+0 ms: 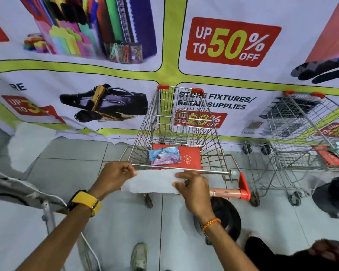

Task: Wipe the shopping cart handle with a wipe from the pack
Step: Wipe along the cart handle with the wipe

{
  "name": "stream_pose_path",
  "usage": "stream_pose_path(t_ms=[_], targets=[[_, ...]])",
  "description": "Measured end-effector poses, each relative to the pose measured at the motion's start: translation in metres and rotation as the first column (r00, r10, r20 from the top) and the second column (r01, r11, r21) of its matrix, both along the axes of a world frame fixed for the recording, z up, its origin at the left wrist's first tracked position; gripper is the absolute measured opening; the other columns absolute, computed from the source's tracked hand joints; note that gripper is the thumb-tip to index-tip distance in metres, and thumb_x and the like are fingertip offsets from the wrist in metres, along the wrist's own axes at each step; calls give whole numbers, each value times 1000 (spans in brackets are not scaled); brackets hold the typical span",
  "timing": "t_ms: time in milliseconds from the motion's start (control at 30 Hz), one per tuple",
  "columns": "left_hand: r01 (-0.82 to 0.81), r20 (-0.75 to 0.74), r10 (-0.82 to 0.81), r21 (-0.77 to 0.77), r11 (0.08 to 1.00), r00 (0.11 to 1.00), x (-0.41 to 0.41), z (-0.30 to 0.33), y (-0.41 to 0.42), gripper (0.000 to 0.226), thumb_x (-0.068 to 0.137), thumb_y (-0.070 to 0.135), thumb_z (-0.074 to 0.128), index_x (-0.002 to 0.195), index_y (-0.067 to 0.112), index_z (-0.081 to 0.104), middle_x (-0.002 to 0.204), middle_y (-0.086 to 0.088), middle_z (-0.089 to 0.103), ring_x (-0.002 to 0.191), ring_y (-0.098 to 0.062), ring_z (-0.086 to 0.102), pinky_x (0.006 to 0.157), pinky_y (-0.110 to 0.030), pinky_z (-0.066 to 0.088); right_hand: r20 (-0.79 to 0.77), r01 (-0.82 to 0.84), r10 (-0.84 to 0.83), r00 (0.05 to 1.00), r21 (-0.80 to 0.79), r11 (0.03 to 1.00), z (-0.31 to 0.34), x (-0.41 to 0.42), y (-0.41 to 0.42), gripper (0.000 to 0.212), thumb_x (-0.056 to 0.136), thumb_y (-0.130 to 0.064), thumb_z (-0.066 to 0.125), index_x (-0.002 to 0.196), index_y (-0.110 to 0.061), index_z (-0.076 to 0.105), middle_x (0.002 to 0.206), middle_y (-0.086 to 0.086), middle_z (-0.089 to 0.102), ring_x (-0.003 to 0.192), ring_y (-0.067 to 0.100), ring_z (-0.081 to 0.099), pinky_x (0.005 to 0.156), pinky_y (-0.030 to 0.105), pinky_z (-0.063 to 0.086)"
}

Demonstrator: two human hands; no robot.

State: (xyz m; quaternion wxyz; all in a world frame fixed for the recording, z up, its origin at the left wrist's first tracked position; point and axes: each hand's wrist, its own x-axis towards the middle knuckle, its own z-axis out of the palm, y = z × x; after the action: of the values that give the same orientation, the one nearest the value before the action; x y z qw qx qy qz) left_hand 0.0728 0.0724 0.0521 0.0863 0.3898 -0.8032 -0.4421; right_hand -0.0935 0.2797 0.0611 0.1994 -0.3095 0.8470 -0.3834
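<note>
A white wipe (154,181) is stretched flat between my two hands, just in front of the wire shopping cart (176,122). My left hand (115,177) pinches its left edge and my right hand (194,185) pinches its right edge. The wipe and my hands hide most of the cart handle (226,193); only its red-orange right part and red end bracket show. The pack of wipes (164,155), blue and purple, lies on the red child-seat flap inside the cart.
A second wire cart (301,133) stands to the right. A printed sale banner (231,42) covers the wall behind both carts. A black round object (226,218) sits on the tiled floor under my right wrist. My shoe (139,255) is at the bottom.
</note>
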Motion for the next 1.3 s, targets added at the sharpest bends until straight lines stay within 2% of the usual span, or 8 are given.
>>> stream_pose_path(t_ms=[233, 400, 567, 733, 833, 933, 1067, 1300], targets=[[140, 149, -128, -74, 987, 981, -7, -5, -6, 14, 79, 34, 75, 67, 26, 77, 72, 8, 72, 73, -7, 64, 59, -19, 46, -162, -5, 32, 986, 163, 987, -11, 19, 9, 32, 84, -15, 84, 114, -13, 75, 119, 6, 71, 97, 23, 70, 84, 23, 55], [255, 172, -237, -92, 963, 956, -10, -11, -14, 13, 59, 56, 58, 49, 50, 63, 68, 14, 74, 72, -4, 68, 71, -24, 51, -424, 73, -5, 906, 145, 987, -11, 37, 7, 30, 83, -36, 83, 107, -19, 75, 132, 9, 59, 112, 29, 57, 86, 42, 58], [212, 70, -202, -226, 951, 977, -3, -17, -19, 18, 87, 24, 63, 95, 24, 79, 96, 1, 78, 88, -18, 70, 84, -37, 56, -406, -147, 91, 909, -107, 983, -28, 66, -36, 15, 94, -19, 68, 105, -11, 75, 130, 12, 69, 115, 31, 66, 95, 39, 60], [34, -9, -37, -270, 962, 999, 13, -41, -20, 49, 97, 44, 31, 123, 20, 66, 135, -10, 58, 124, -27, 54, 110, -39, 40, -471, -334, 258, 843, -84, 939, -59, 101, -74, 26, 97, -30, 56, 111, -19, 76, 121, 3, 77, 101, 23, 74, 89, 34, 59], [-13, -71, 3, -132, 991, 997, 18, -56, -21, 74, 94, 65, 20, 133, 15, 59, 149, -6, 47, 138, -14, 41, 111, -10, 25, -591, -336, 229, 774, -76, 939, -82, 107, -79, 20, 97, -26, 64, 115, -23, 73, 117, -3, 77, 97, 21, 71, 86, 33, 51], [-14, -132, -2, -122, 992, 991, 18, -58, -24, 52, 102, 42, 27, 135, 15, 57, 152, -3, 45, 138, 2, 37, 109, -3, 23, -691, -328, 168, 703, -104, 939, -97, 106, -79, 26, 95, -22, 71, 121, -23, 69, 118, -1, 76, 97, 22, 68, 83, 35, 53], [-5, -131, -14, -142, 990, 991, 21, -67, -30, 40, 103, 10, 35, 134, 15, 58, 154, -5, 43, 147, -16, 30, 113, -5, 18, -766, -322, 170, 620, -51, 945, -105, 108, -81, 28, 97, -24, 67, 124, -21, 67, 114, 1, 74, 92, 25, 67, 81, 38, 51], [17, -107, -34, -150, 989, 994, 23, -70, -32, 39, 103, 11, 35, 133, 19, 60, 158, -3, 38, 151, -21, 21, 120, -31, 20, -815, -280, 143, 561, -25, 960, -106, 107, -80, 25, 98, -24, 64, 122, -21, 68, 108, 2, 73, 84, 27, 64, 77, 41, 47]])
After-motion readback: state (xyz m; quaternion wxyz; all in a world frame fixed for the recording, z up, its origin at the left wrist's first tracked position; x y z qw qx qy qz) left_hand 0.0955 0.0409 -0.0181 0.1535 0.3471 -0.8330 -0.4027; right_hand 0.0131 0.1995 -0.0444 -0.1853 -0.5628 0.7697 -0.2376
